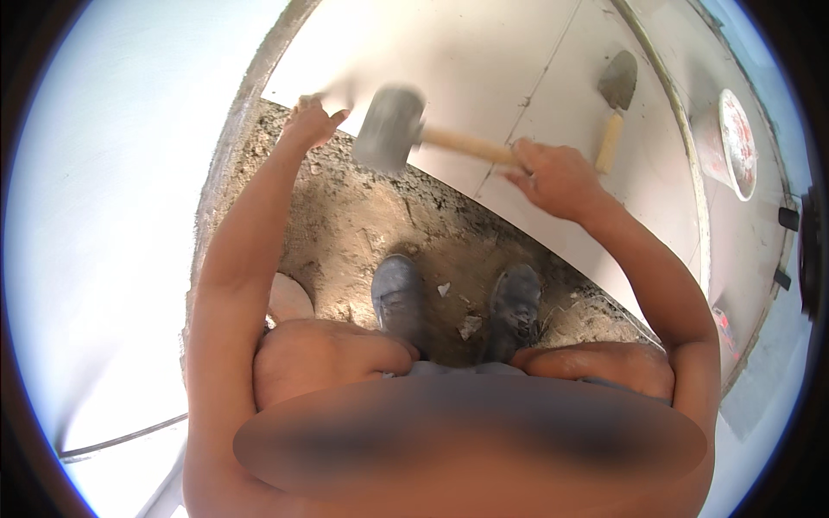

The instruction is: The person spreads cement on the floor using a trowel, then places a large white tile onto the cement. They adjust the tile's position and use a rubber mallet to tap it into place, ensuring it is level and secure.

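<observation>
In my right hand (557,179) is the wooden handle of a mallet (390,128), with its thick grey head over the front edge of a large pale tile (466,52). The head is slightly blurred. My left hand (315,123) is at the tile's left front corner, close to the wall, thumb stretched out and apart from the fingers. Its fingertips are partly hidden, and no held thing shows in it. A trowel (617,82) with a wooden handle lies on the tiles to the right of my right hand.
Rough, bare mortar or soil (345,216) lies under my shoes (401,293), with small broken chips (470,326) between them. At the far right stands a white bucket (730,147), stained inside. A pale wall (121,216) rises along the left. Behind my left knee sits a round pale object (289,298).
</observation>
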Tool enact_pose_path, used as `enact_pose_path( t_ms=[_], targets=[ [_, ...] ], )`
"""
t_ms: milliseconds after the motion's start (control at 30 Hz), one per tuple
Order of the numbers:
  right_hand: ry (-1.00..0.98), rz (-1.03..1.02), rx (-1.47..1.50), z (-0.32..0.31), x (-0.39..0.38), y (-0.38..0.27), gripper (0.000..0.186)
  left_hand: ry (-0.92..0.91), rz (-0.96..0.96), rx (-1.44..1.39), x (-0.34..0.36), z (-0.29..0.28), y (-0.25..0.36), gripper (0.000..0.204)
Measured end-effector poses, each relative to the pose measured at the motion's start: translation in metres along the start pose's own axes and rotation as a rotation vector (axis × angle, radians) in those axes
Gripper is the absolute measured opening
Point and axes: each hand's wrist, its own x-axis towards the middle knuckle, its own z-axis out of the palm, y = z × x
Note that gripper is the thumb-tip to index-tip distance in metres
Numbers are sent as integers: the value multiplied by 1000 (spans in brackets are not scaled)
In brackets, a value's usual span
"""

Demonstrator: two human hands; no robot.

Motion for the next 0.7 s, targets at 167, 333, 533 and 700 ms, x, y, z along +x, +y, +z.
enact_pose_path(
  t_ms=[167, 333, 533, 700],
  targets=[
    [-195, -403, -165, 5, 37, -59, 40, -83, -3, -78, 22, -14, -22, 83],
    [-247, -511, -174, 15, 83, -82, 36, -221, -14, -242, 12, -40, -15, 79],
    [-237, -287, -132, -1, 112, -77, 35, -227, -48, -215, -4, -63, 4, 83],
    [-25, -673, -225, 5, 100, -108, 38, -187, -147, -482, -8, -63, -29, 83]
  ],
)
